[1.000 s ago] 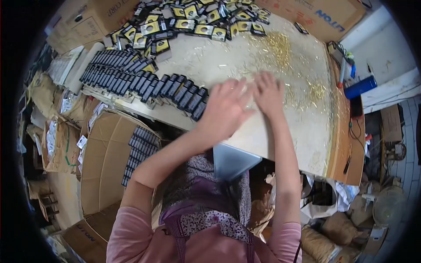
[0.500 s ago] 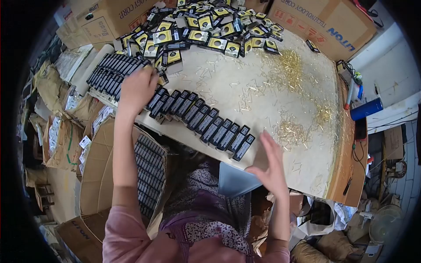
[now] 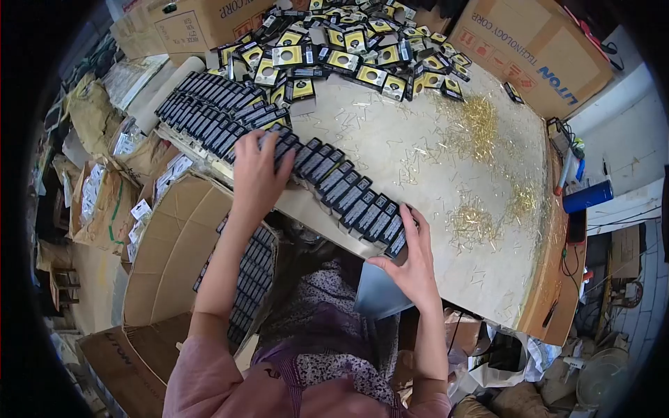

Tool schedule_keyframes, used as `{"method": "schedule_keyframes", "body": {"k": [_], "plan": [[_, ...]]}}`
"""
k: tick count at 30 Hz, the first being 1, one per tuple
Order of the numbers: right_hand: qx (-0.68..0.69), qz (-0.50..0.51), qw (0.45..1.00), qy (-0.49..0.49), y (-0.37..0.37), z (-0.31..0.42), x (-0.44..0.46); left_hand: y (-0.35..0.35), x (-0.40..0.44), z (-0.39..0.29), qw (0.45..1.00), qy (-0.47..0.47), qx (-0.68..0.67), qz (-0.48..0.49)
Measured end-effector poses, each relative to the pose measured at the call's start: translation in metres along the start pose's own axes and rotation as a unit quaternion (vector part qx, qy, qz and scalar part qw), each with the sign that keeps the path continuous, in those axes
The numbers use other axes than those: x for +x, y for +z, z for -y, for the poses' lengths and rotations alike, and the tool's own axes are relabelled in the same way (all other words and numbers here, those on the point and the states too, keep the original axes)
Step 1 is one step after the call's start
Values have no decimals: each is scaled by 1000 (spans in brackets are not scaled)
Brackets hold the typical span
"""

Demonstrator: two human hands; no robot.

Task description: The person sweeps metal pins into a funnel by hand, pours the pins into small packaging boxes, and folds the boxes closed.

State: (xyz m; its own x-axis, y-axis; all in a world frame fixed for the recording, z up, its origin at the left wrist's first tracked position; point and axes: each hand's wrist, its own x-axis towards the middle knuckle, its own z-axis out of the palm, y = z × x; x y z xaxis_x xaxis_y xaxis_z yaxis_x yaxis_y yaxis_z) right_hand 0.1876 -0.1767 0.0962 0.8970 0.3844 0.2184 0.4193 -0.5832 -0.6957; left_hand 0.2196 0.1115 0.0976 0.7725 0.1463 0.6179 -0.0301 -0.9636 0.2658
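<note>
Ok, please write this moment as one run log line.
left hand: at middle of box row | right hand: at row's right end | gold-coloured pieces: scattered on table

Tabletop [image 3: 505,296] brightly lit; area beneath dim; strong fisheye bowing; corners black.

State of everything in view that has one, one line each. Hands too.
Bare left hand: fingers on the row; grip unclear
Bare right hand: fingers and thumb spread, at the row's right end
Row of small black rectangular boxes: side by side
Black-and-yellow box pile: jumbled
Thin gold-coloured pieces: scattered, partly heaped
Large brown cardboard carton: open, black boxes inside
</note>
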Motion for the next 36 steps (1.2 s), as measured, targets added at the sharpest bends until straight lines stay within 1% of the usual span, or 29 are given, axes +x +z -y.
{"method": "schedule_keyframes", "body": {"k": [1,3,5,8,9,10,11,12,14,15,16,17,18,19,20,21,23,24,25,26,27,28,29,31,32,33,34,35,36], "plan": [[3,-8,1000,4,1,0,0,5,2,-1,1000,18,7,-9],[19,-26,999,28,6,-2,-1,12,10,-4,1000,18,-12,3],[21,-31,999,22,8,-3,6,22,21,2,999,32,-6,-4],[15,-41,999,8,13,-9,26,37,36,9,998,39,56,-3],[14,-44,999,5,14,-11,35,43,39,13,996,45,70,-18],[50,-41,998,14,17,-15,44,46,42,16,995,52,84,-33],[31,-43,999,10,16,-16,51,47,46,17,989,70,109,-66],[12,-44,999,6,16,-18,58,48,52,18,989,71,107,-67],[30,-41,999,8,11,-23,63,48,67,23,994,63,53,-76],[6,-30,1000,6,2,-19,63,53,78,27,990,52,59,-113],[-17,-18,1000,4,-4,-18,62,60,90,36,991,24,86,-101],[-66,-55,996,-2,-7,-25,56,67,102,46,990,-4,113,-88],[-59,-98,993,21,-13,-30,51,77,113,54,986,-17,144,-76],[-52,-140,988,43,-21,-38,46,83,125,55,990,-54,133,8],[-132,-140,979,65,-31,-51,40,88,136,57,984,-89,121,94],[-211,-139,964,86,-43,-66,32,92,145,55,974,-88,153,143],[-344,-79,912,210,-62,-90,14,94,158,39,963,-90,170,188],[-331,-98,912,224,-62,-96,8,91,167,29,930,-105,202,288],[-317,-117,911,236,-62,-101,4,99,167,31,921,-123,213,303],[-334,-89,915,210,-57,-103,-2,109,166,31,910,-141,223,319],[-313,-66,935,157,-53,-96,-5,117,167,32,904,-175,214,327],[-291,-45,950,105,-49,-90,-7,125,169,37,905,-185,204,323],[-241,-63,965,87,-49,-84,-9,131,171,46,914,-167,191,317],[-178,-176,963,101,-50,-80,-11,131,170,58,947,-83,153,268],[-138,-250,948,139,-47,-87,-15,140,171,67,957,-82,162,225],[-125,-228,958,121,-48,-91,-20,114,162,47,971,-42,152,177],[-109,-205,967,102,-47,-92,-23,118,161,56,982,-18,131,135],[-98,-165,980,58,-47,-80,-23,112,159,57,986,1,131,105],[-120,-145,981,49,-46,-77,-24,107,158,54,987,3,145,73]]}}
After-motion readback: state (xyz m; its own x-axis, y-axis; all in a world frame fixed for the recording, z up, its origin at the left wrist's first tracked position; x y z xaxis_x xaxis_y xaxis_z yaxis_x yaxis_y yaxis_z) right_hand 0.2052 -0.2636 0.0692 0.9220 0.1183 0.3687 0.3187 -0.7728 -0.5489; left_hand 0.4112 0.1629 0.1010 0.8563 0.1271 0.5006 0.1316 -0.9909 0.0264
